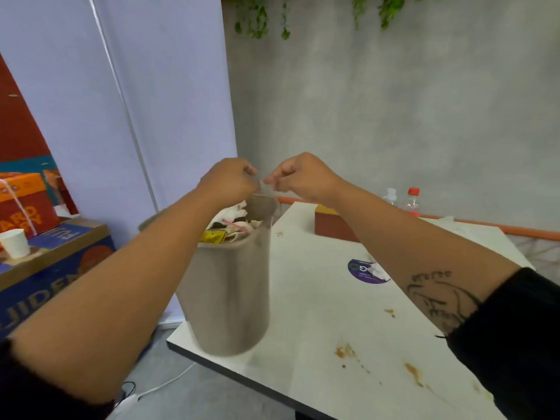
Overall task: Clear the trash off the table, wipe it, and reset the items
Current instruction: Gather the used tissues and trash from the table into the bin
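head view: both hands meet above the trash bin [230,298]. left hand [230,180] and right hand [303,177] have fingers curled, each pinching an end of a small clear scrap [261,179], too blurred to name. the bin, heaped with paper and wrappers, stands at the near-left corner of the table [318,313]; whether it rests on it i cannot tell. this looks like the trash-clearing step. next comes dropping the scrap in, then collecting the crumpled tissue [378,271] before wiping the brown stains [345,351].
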